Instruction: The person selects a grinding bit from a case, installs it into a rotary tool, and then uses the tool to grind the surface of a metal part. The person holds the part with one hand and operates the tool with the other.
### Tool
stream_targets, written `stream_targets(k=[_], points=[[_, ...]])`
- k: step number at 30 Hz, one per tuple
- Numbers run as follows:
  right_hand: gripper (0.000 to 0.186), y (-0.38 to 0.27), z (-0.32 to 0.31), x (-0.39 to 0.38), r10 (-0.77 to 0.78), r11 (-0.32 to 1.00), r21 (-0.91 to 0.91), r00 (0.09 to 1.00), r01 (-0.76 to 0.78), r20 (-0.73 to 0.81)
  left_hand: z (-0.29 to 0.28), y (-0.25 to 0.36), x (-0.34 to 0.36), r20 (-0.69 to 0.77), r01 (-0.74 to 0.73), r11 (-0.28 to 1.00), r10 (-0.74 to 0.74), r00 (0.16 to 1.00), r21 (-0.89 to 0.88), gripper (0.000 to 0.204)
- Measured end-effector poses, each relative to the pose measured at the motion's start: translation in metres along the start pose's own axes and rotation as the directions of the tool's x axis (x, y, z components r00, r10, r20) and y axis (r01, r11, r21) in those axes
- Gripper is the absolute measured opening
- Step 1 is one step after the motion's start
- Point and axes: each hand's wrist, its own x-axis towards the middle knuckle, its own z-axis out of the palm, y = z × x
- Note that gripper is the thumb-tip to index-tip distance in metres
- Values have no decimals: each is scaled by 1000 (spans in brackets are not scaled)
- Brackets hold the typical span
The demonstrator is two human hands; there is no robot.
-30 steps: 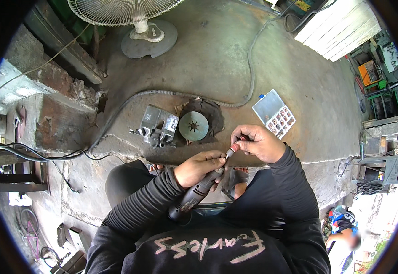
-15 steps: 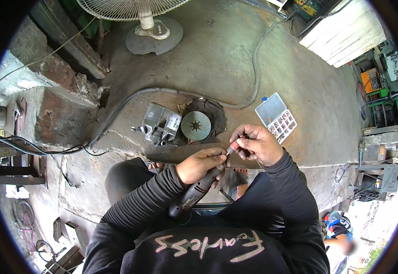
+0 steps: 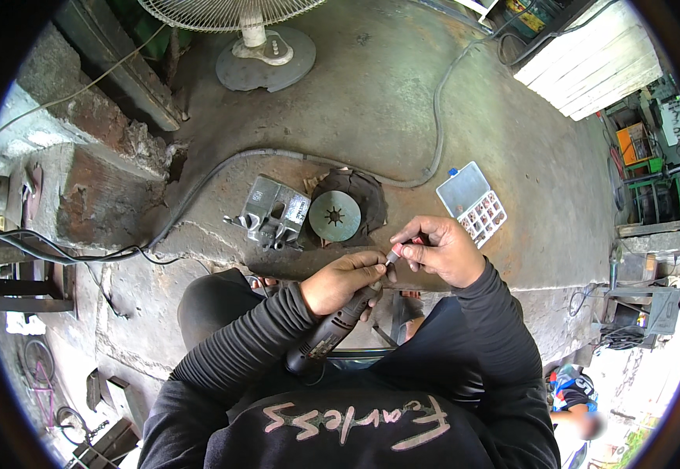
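Observation:
My left hand is wrapped round the front part of a black die grinder, whose body slants down toward my lap. At the tool's tip, my right hand pinches a small red, cylindrical attachment between thumb and fingers. The attachment is in line with the tool's end; whether it is fixed there I cannot tell. Ahead of my hands lies a grey machined metal block. Beside it, a round disc with a star-shaped centre hole rests on a dark cloth-like piece.
An open clear case with small parts in compartments lies right of the disc. A grey hose curves across the floor beyond. A fan stands at the far left. Another person is at the lower right.
My right hand has shifted slightly, its fingers closer round the red attachment. The die grinder and my left hand stay nearly in place.

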Motion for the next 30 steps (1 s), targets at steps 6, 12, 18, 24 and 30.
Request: stream_targets(k=[6, 12, 18, 24, 30], points=[[12, 7, 4, 1, -59, 998, -16, 998, 59, -32, -3, -3, 1, 1, -4, 1000, 4, 1000, 1, 25], [11, 7, 6, 1, -57, 998, 22, 998, 58, -31, -3, -3, 0, 3, -22, 1000, 22, 1000, -13, 23], [11, 1, 5, 0, -41, 999, 17, 999, 42, -36, -3, -3, -1, 8, -38, 999, 38, 999, -29, 24], [12, -5, 5, -1, -61, 998, -8, 998, 60, -34, -3, -3, 0, 12, -40, 999, 40, 999, -19, 26], [15, -7, 4, 0, -64, 998, 2, 998, 64, -29, 2, 5, -3, -32, 2, 1000, -2, 999, -2, 30]])
